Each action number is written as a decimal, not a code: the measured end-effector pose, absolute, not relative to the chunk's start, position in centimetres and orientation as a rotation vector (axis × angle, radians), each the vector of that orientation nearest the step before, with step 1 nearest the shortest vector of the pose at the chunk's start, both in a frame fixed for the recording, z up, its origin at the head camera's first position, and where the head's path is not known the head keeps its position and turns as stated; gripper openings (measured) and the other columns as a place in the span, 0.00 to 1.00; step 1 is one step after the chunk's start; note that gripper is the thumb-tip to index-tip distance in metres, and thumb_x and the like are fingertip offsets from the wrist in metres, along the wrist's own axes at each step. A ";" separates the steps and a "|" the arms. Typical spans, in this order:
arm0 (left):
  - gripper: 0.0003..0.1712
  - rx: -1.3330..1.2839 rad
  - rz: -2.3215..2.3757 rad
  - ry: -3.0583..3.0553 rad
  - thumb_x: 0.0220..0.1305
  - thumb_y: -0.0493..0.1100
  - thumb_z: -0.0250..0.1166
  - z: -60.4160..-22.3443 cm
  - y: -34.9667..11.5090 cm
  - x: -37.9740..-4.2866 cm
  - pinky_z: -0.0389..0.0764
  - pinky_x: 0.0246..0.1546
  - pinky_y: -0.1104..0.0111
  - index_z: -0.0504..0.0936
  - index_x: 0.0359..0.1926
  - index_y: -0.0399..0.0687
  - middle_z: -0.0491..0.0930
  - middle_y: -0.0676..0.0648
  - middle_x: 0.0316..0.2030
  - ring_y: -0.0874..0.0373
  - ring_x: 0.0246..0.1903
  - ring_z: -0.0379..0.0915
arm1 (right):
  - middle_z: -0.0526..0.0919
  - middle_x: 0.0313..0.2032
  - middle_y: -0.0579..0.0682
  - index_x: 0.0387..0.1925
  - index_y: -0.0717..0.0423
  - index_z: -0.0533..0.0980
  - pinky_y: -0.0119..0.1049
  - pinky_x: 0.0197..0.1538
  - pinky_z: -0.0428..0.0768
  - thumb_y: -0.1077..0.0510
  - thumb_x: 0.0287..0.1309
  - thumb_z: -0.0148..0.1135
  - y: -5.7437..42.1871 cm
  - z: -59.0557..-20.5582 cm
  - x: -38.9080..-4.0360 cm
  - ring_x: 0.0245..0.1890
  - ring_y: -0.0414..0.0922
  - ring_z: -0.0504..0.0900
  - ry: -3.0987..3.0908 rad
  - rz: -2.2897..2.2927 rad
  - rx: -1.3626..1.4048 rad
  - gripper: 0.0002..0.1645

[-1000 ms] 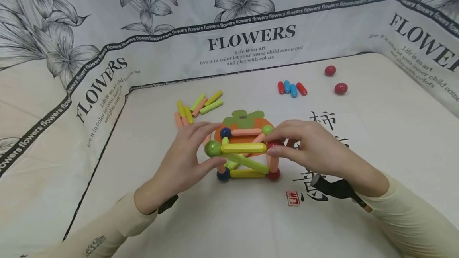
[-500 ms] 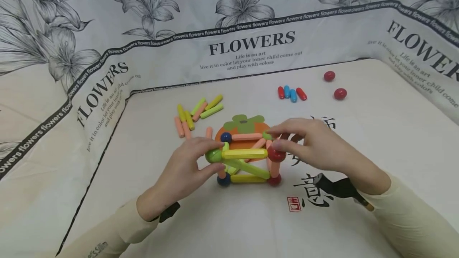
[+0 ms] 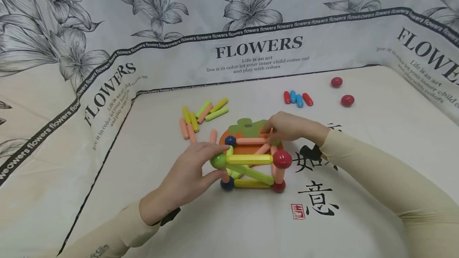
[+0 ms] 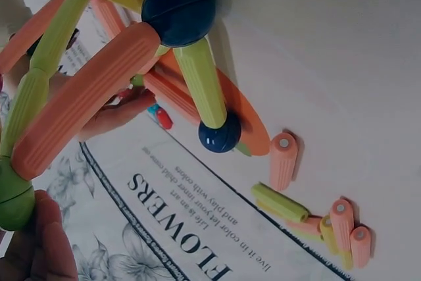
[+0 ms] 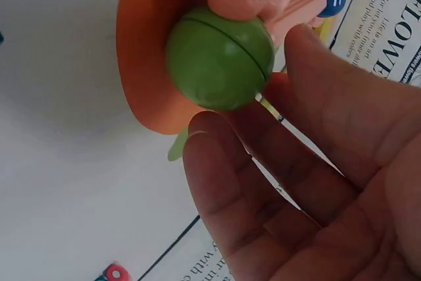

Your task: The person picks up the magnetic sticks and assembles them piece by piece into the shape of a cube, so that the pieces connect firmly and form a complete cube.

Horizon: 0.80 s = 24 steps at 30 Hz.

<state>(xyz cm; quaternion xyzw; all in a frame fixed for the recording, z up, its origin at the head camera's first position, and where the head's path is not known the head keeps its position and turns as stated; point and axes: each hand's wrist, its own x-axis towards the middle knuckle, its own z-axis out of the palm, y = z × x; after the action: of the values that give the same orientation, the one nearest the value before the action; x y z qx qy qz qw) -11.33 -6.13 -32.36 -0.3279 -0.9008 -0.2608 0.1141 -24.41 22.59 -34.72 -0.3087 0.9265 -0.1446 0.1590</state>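
Observation:
A box-like frame of plastic rods and balls stands mid-table in the head view, with a yellow rod along its near top edge. My left hand pinches the green ball at that rod's left end. At its right end sits a red ball, touched by neither hand. My right hand reaches behind it to the far right corner, thumb and fingers around another green ball. A pink rod joins that ball to a blue ball. Lower blue and red balls rest on the table.
Loose yellow, green and pink rods lie at the back left. Short red and blue rods lie at the back, left of two red balls. An orange persimmon print is under the frame. Floral cloth rises behind.
My right hand has left the near red ball and moved away from me to the green ball at the far right corner. My left hand keeps hold of its green ball.

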 end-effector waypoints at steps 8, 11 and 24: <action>0.26 -0.965 -0.705 -2.644 0.51 0.39 0.77 -32.6 -5.6 -11.8 0.80 0.46 0.64 0.82 0.53 0.48 0.83 0.53 0.45 0.59 0.46 0.76 | 0.87 0.35 0.48 0.43 0.58 0.85 0.36 0.42 0.82 0.60 0.59 0.67 22.8 -35.5 -24.3 0.33 0.42 0.77 2.669 -0.428 -0.852 0.10; 0.23 -0.998 -0.685 -2.627 0.52 0.36 0.75 -32.5 -5.4 -12.2 0.80 0.44 0.66 0.82 0.51 0.48 0.83 0.52 0.43 0.59 0.43 0.76 | 0.86 0.37 0.50 0.45 0.58 0.83 0.39 0.45 0.82 0.59 0.60 0.66 23.2 -35.5 -23.9 0.35 0.43 0.78 2.700 -0.425 -0.820 0.12; 0.19 -1.256 -0.716 -2.550 0.55 0.22 0.65 -31.9 -5.9 -19.1 0.52 0.77 0.58 0.80 0.47 0.39 0.83 0.47 0.44 0.52 0.54 0.76 | 0.81 0.31 0.54 0.56 0.65 0.67 0.32 0.27 0.75 0.58 0.63 0.61 23.6 -35.2 -18.8 0.25 0.45 0.76 2.751 -0.500 -0.423 0.24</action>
<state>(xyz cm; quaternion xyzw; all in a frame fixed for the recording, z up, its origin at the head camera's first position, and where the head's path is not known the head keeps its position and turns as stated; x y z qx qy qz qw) -19.13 -5.95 -31.92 -0.4262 -0.8651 -0.2428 0.1052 -18.80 23.62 -35.20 -0.1479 0.9609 -0.1746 0.1561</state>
